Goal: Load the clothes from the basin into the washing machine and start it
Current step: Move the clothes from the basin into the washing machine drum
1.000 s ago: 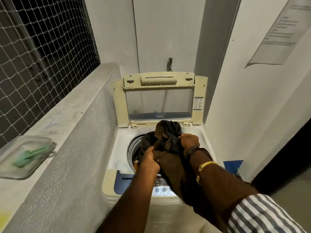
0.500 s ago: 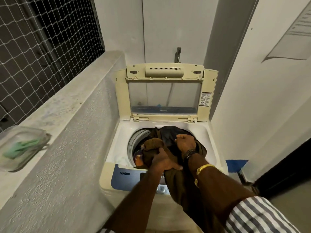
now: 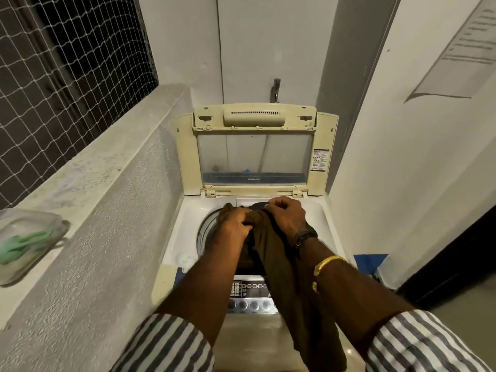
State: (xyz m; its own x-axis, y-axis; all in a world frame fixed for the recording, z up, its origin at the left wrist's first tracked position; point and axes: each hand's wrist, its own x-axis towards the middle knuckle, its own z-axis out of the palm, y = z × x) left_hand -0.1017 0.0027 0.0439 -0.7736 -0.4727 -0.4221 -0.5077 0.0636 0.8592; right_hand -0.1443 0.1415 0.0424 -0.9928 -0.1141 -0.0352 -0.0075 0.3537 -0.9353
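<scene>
Closest in, two striped sleeves (image 3: pixel 166 345) framed the bottom of the shot, both forearms reaching out over the washing machine (image 3: pixel 188 218). Between them hung the brown garment (image 3: pixel 273 253), its loose tail trailing down across the front of the machine and covering the right end of the control panel (image 3: pixel 251 289), where a row of round buttons showed. A gold bangle (image 3: pixel 326 264) and a dark wristband (image 3: pixel 304 237) sat on the right forearm. Up at the drum opening (image 3: pixel 206 229), the left hand (image 3: pixel 236 224) had its fingers curled tight into a bunch of that brown cloth, and the right hand (image 3: pixel 287 216), just beside it, was fisted round the top edge of the same garment, holding it over the far side of the opening. A darker cloth (image 3: pixel 257 205) peeked out under the right hand's knuckles. Behind the hands the lid (image 3: pixel 185 157) stood upright, its clear window facing the camera. A tap (image 3: pixel 276 88) stuck out of the wall above it. Off to the left, a concrete ledge (image 3: pixel 80 167) carried a clear plastic container (image 3: pixel 29 237) with something green inside, netting (image 3: pixel 67 63) rising behind it. On the right wall hung a printed sheet (image 3: pixel 461 49), and low beside the machine sat something blue (image 3: pixel 369 261).
</scene>
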